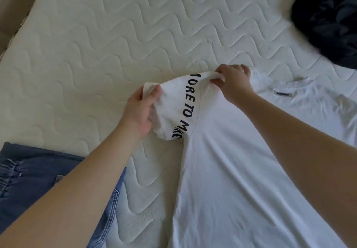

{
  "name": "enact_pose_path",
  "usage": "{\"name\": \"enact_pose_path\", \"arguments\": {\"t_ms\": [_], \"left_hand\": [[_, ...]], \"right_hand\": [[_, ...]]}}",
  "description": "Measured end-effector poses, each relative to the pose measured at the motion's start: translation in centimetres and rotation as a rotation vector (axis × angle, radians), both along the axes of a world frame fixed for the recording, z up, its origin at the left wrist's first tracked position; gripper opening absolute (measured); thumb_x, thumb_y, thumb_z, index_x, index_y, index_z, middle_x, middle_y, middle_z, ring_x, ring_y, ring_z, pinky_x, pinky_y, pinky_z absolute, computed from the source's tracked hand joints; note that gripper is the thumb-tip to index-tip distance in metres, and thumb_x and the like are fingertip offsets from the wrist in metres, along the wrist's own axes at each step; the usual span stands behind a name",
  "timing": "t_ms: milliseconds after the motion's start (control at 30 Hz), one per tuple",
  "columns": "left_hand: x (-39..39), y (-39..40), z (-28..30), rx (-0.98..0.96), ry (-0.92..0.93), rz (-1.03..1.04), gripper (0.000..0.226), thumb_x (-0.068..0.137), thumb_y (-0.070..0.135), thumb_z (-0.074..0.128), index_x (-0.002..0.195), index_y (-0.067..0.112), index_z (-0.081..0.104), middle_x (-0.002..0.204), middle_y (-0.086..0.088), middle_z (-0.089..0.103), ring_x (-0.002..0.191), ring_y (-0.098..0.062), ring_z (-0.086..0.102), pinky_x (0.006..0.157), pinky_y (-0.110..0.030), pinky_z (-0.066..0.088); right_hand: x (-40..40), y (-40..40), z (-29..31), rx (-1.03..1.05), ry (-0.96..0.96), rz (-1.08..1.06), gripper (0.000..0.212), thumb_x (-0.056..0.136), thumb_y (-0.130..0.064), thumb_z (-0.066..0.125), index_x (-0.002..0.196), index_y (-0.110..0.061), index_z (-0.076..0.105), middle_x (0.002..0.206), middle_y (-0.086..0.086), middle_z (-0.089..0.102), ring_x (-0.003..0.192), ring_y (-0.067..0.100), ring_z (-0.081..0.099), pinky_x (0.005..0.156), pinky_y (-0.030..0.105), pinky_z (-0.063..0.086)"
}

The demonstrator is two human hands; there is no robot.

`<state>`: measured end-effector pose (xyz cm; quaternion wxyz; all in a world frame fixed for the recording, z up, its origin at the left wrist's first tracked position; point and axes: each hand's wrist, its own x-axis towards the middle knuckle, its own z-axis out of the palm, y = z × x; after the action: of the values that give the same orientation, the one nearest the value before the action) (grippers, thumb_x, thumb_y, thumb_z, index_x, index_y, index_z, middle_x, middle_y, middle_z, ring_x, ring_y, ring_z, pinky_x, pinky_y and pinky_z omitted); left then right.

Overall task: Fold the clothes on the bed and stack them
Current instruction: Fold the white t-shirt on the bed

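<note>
Head view: left hand [138,110] and right hand [232,82] each grip the white T-shirt's [231,161] sleeve [173,108].

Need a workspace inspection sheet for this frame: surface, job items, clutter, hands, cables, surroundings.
Surface: quilted white mattress, bare of sheets.
Job's things: white T-shirt spread flat, collar away from the person; blue jeans at lower left; dark garment crumpled at upper right.
Clutter: nothing seen.
Hands: left hand grips the printed sleeve's end; right hand pinches the sleeve near the shoulder.
Cables: nothing seen.
Surroundings: beige surface beyond the mattress at upper left.
</note>
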<state>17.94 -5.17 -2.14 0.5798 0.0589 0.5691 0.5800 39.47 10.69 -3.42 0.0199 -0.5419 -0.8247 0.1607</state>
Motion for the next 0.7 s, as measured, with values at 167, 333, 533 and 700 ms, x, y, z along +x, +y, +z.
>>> {"name": "enact_pose_path", "arguments": {"t_ms": [167, 333, 533, 700], "left_hand": [[-0.5, -0.5, -1.4, 0.018, 0.196, 0.186, 0.056, 0.09, 0.004, 0.065, 0.139, 0.024, 0.046, 0.116, -0.005, 0.068, 0.105, -0.017, 0.067, 0.092, -0.033, 0.054], [-1.0, -1.5, -5.0, -0.277, 0.339, -0.035, 0.069, 0.09, 0.022, 0.069, 0.147, 0.017, 0.031, 0.13, -0.005, 0.058, 0.111, -0.015, 0.061, 0.093, -0.029, 0.048], [-0.2, -2.8, -6.3, -0.308, 0.58, -0.561, 0.028, 0.082, 0.04, 0.075, 0.1, 0.02, 0.068, 0.097, 0.001, 0.072, 0.093, -0.019, 0.068, 0.085, -0.037, 0.053], [0.7, -3.4, -5.5, -0.302, 0.827, -0.451, 0.012, 0.094, 0.033, 0.058, 0.1, 0.023, 0.054, 0.085, 0.004, 0.062, 0.081, -0.018, 0.061, 0.068, -0.031, 0.048]], "right_hand": [[-0.2, 0.0, 0.3, 0.014, 0.145, -0.17, 0.023, 0.093, -0.014, 0.053, 0.115, -0.022, 0.058, 0.113, 0.001, 0.064, 0.118, 0.027, 0.047, 0.103, 0.034, 0.022], [-1.4, -2.0, -0.4, -0.116, 0.141, -0.18, 0.058, 0.092, -0.016, 0.053, 0.145, -0.027, 0.036, 0.149, -0.001, 0.041, 0.141, 0.025, 0.029, 0.116, 0.044, 0.016], [-1.8, -6.7, -1.7, -0.052, 0.107, -0.086, 0.063, 0.091, -0.02, 0.057, 0.149, -0.022, 0.035, 0.154, -0.001, 0.034, 0.142, 0.025, 0.025, 0.116, 0.041, 0.016], [-1.3, -12.1, -2.2, -0.02, 0.151, -0.027, 0.058, 0.089, -0.017, 0.059, 0.145, -0.017, 0.043, 0.15, 0.002, 0.042, 0.139, 0.026, 0.033, 0.114, 0.041, 0.022]]}}
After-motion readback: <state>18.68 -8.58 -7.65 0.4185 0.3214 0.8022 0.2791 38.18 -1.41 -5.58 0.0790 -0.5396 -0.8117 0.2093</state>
